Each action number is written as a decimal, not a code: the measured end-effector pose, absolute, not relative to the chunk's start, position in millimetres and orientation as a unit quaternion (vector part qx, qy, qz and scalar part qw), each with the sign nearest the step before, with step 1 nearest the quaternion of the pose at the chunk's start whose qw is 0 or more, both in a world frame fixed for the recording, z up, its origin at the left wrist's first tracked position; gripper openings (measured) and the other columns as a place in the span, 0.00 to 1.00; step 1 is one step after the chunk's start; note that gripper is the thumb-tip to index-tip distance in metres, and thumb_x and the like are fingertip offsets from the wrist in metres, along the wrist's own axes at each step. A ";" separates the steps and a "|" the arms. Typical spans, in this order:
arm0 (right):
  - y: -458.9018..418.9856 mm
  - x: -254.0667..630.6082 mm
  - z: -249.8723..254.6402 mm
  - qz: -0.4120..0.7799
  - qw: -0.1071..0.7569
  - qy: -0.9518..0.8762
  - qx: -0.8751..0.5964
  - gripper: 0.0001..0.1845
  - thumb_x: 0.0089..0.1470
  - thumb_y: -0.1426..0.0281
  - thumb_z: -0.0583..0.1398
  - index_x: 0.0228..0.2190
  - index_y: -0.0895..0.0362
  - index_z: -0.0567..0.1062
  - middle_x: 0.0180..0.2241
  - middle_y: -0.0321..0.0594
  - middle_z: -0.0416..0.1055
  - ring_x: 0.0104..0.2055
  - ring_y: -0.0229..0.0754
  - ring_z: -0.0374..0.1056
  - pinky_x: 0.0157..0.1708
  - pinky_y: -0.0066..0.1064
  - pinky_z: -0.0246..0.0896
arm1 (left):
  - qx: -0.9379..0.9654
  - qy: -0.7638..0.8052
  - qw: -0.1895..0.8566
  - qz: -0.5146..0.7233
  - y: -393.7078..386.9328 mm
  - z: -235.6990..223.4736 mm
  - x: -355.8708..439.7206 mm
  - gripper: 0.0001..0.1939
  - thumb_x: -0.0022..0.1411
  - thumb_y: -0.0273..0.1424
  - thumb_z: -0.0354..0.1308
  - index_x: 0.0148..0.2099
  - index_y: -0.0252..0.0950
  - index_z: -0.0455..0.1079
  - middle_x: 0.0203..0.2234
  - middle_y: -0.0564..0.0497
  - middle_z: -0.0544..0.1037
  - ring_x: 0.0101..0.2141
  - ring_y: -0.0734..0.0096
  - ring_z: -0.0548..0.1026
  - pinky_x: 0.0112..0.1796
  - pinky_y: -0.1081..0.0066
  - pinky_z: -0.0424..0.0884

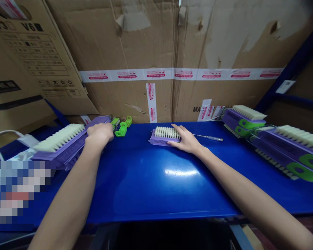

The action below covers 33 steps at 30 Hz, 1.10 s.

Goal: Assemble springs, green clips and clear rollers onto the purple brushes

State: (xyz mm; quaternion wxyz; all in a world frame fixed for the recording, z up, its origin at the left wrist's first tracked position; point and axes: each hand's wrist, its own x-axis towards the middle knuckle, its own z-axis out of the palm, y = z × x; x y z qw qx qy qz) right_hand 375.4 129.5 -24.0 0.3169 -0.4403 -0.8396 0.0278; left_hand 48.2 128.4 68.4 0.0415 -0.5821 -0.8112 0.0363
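Note:
My right hand (pixel 187 140) grips the right end of a purple brush head (pixel 165 140), thumb at the near side and fingers over the far side. Its cream bristles point up, and it rests on the blue table. At the left, my left hand (pixel 100 133) is closed, its fingers curled down and hidden, beside a purple brush part (pixel 100 120). Whatever it holds cannot be made out. Just right of that hand lie bright green end pieces (pixel 121 129). A longer purple brush with cream bristles (pixel 59 140) sits nearer me on the left.
A screwdriver (pixel 210 137) lies right of my right hand. Purple brushes with green ends (pixel 246 121) stand stacked at the right, with more brushes (pixel 289 149) in front. Cardboard (pixel 125 45) walls the back of the blue table (pixel 146 184). A white cable (pixel 5 132) curls at the left.

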 end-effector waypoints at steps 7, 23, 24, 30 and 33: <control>130.7 374.7 -25.4 0.028 0.319 -0.835 -0.447 0.44 0.48 0.49 0.61 0.60 0.57 0.57 0.51 0.53 0.66 0.54 0.56 0.63 0.52 0.49 0.60 | -0.596 -0.793 0.121 0.032 110.5 81.3 66.5 0.15 0.55 0.26 0.52 0.44 0.29 0.71 0.42 0.35 0.75 0.42 0.47 0.74 0.37 0.61 0.69; 150.4 383.6 -38.5 0.007 0.357 -0.767 -0.533 0.43 0.51 0.52 0.58 0.61 0.60 0.53 0.52 0.59 0.61 0.56 0.62 0.59 0.52 0.55 0.58 | -0.763 -0.635 0.076 -0.088 139.1 3.3 135.9 0.15 0.62 0.32 0.51 0.51 0.37 0.63 0.43 0.41 0.75 0.42 0.57 0.75 0.40 0.64 0.69; 150.2 383.8 -38.7 0.007 0.360 -0.767 -0.531 0.43 0.51 0.52 0.58 0.61 0.59 0.53 0.52 0.58 0.62 0.55 0.62 0.60 0.52 0.56 0.58 | -0.763 -0.635 0.080 -0.092 138.7 3.0 137.4 0.16 0.62 0.32 0.52 0.52 0.37 0.63 0.44 0.41 0.74 0.42 0.57 0.75 0.40 0.64 0.69; 149.1 382.9 -39.0 0.001 0.365 -0.768 -0.526 0.41 0.51 0.53 0.58 0.61 0.58 0.54 0.51 0.57 0.62 0.55 0.62 0.60 0.51 0.55 0.59 | -0.719 -0.680 0.127 -0.076 131.3 28.1 127.7 0.16 0.64 0.34 0.48 0.50 0.32 0.67 0.41 0.36 0.75 0.43 0.50 0.75 0.40 0.61 0.69; 148.8 383.2 -38.1 -0.002 0.357 -0.771 -0.528 0.41 0.52 0.52 0.57 0.61 0.59 0.54 0.51 0.57 0.62 0.55 0.62 0.60 0.51 0.54 0.60 | -0.658 -0.740 0.118 -0.069 134.1 40.3 98.9 0.15 0.60 0.32 0.51 0.45 0.28 0.71 0.40 0.30 0.75 0.44 0.41 0.73 0.42 0.53 0.67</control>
